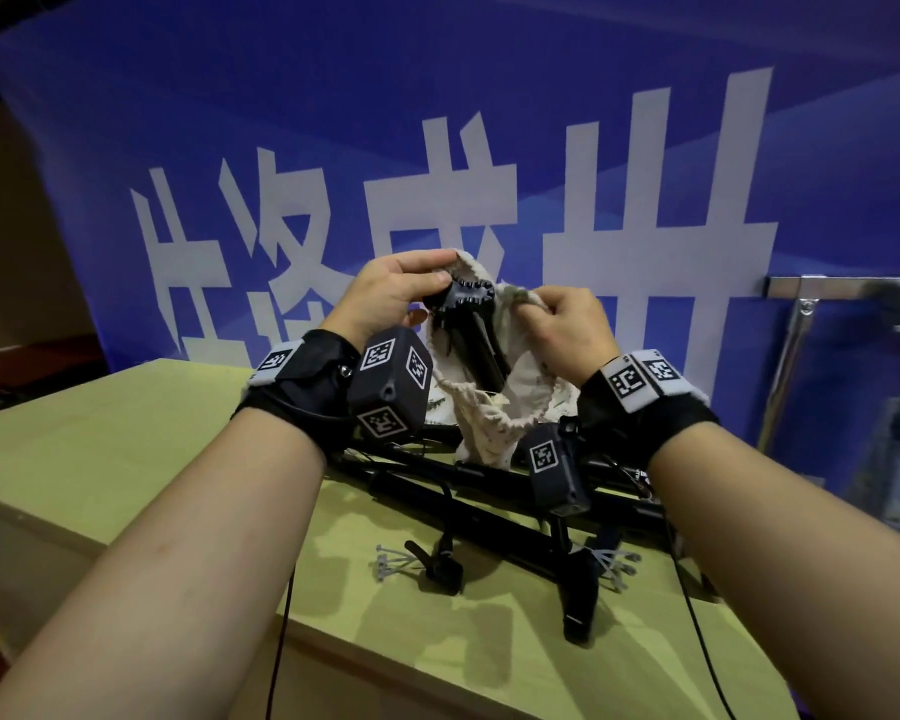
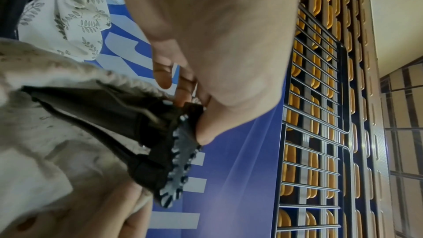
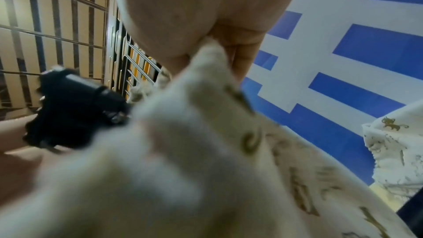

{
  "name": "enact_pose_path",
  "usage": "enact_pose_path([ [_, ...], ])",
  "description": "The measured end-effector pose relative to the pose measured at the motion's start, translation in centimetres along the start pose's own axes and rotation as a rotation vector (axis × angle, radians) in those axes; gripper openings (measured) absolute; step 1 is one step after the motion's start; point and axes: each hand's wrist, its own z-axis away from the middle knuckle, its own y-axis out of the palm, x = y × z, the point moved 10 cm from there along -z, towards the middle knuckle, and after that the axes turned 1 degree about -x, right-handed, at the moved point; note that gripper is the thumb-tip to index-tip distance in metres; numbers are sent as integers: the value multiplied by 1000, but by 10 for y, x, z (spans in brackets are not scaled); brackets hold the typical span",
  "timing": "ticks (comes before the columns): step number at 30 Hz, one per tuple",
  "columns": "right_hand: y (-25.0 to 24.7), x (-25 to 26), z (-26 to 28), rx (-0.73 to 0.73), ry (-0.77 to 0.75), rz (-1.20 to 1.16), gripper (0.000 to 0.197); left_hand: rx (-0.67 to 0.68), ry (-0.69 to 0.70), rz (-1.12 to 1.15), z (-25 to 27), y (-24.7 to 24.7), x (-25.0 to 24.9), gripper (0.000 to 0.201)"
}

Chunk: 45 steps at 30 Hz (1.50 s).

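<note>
A black folded pole frame stands tilted above the table, topped by a notched black hub [image 1: 468, 293] [image 2: 181, 166] [image 3: 73, 108]. A cream leaf-print cloth cover [image 1: 526, 387] [image 2: 45, 133] [image 3: 206, 133] with a gathered hem hangs around it. My left hand [image 1: 445, 267] pinches the hub, thumb [image 2: 206, 133] on its top disc, fingers holding the hem against its far side. My right hand [image 1: 528, 304] [image 3: 194, 24] pinches the hem on the right and holds it away from the poles. The cloth's lower part is hidden behind my wrists.
More black poles [image 1: 489, 491] and clamps lie across the pale wooden table [image 1: 126, 433], with small bundles of grey cable ties [image 1: 391, 561] among them. A blue banner with white characters stands close behind. A metal rail [image 1: 796, 356] with hanging clothes is at the right.
</note>
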Motion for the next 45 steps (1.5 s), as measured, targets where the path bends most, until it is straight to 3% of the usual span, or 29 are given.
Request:
enact_pose_path([
  [4, -18, 7, -3, -113, -48, 3, 14, 21, -6, 27, 0, 10, 0, 24],
  [8, -16, 15, -3, -65, -73, -56, 33, 19, 7, 15, -1, 19, -4, 20],
  [13, -23, 15, -4, -64, -89, -29, 14, -20, 23, -28, -1, 22, -9, 17],
  [18, -35, 17, 1, -111, -123, -17, 15, -70, 14, -22, -2, 25, -12, 17],
  [21, -36, 17, 4, -90, -120, -91, 4, -85, 1, -21, -3, 26, -13, 18],
  [32, -14, 36, 8, 68, -183, 104, 17, -110, -13, -50, -3, 30, -15, 14],
  [38, -21, 25, 8, 62, -94, -77, 19, -129, -17, -48, -6, 24, -12, 12],
  [43, -35, 20, 7, 39, -17, -250, 11, -151, -26, -22, -8, 21, -10, 12],
  [45, -35, 22, 10, 62, 0, -327, 19, -154, -29, -15, -7, 23, -10, 11],
])
